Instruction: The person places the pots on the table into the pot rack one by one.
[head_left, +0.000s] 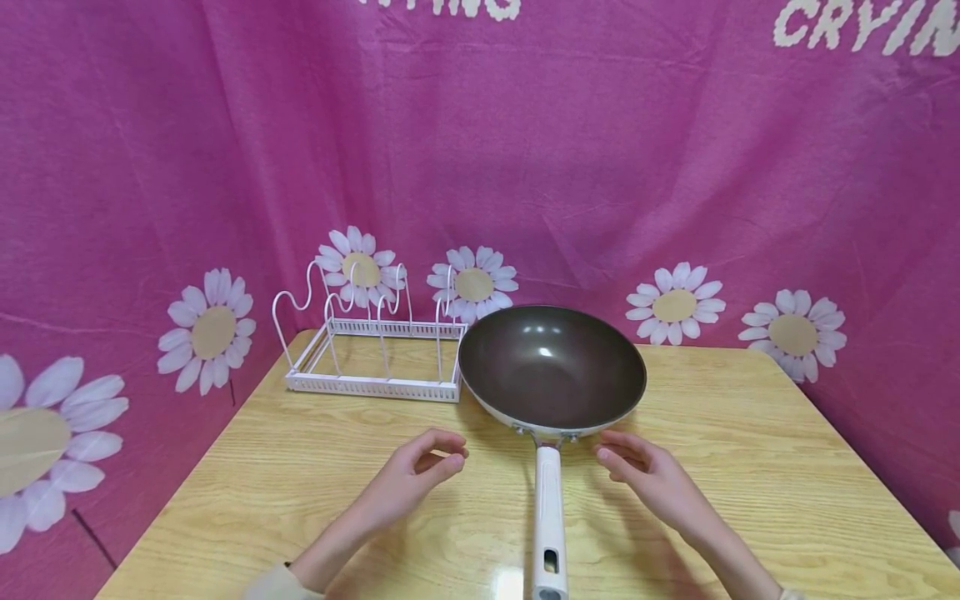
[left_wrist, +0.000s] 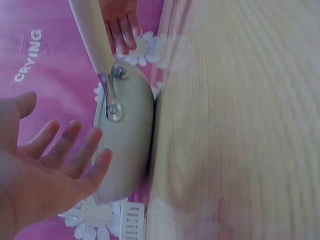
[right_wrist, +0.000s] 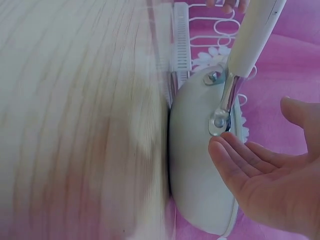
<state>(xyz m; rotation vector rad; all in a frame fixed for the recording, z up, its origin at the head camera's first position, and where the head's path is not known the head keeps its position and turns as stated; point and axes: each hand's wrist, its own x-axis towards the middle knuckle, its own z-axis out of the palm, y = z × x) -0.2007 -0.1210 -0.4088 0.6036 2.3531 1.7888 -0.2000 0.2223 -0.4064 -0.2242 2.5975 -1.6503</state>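
A wok (head_left: 551,367) with a dark inside and a pale outer wall sits on the wooden table, its white handle (head_left: 550,517) pointing toward me. My left hand (head_left: 416,471) hovers to the left of the handle, fingers loosely bent and holding nothing. On the handle's other side is my right hand (head_left: 648,475), also holding nothing, its fingertips close to the wok's near rim. In the right wrist view, the right hand's fingers (right_wrist: 240,160) lie in front of the pale wall; whether they touch it I cannot tell.
A white wire rack (head_left: 375,387) with several upright loops stands at the back left, close beside the wok. The wooden table (head_left: 750,467) extends to the right. Behind it hangs a magenta cloth (head_left: 562,183) printed with daisies.
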